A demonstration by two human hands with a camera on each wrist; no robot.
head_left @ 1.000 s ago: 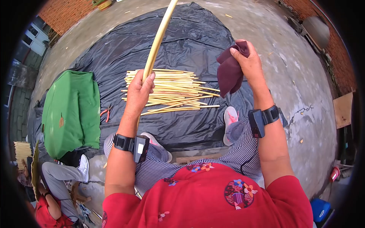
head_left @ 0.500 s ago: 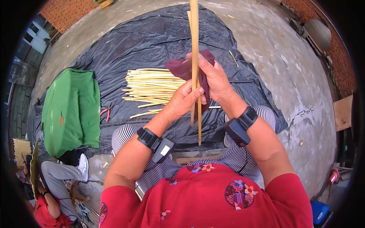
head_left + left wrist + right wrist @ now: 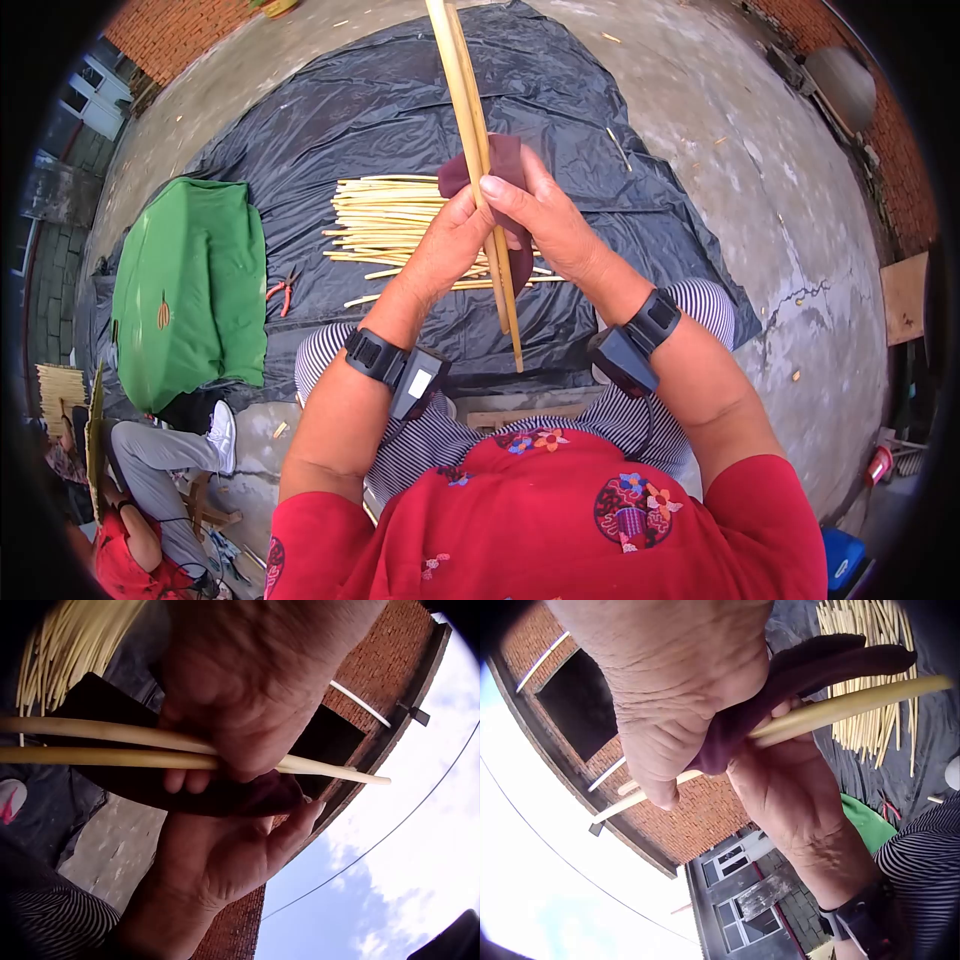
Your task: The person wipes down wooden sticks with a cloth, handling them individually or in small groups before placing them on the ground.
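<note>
Two cane sticks (image 3: 470, 110) held upright at chest level, over stick pile (image 3: 385, 215) on black sheet (image 3: 330, 110). R hand (image 3: 550, 225) pinches maroon cloth (image 3: 508, 160) round them; L hand (image 3: 445, 245) grips them bare. Prob. mid-wipe. Next stroke needs firm L hold, cloth sliding lengthwise.

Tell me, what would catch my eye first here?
Two long pale sticks rise up the middle, gripped by the left hand and the right hand, which pinches a dark red cloth round them. Behind lies a pile of like sticks on a black sheet, with a green bundle at left.
</note>
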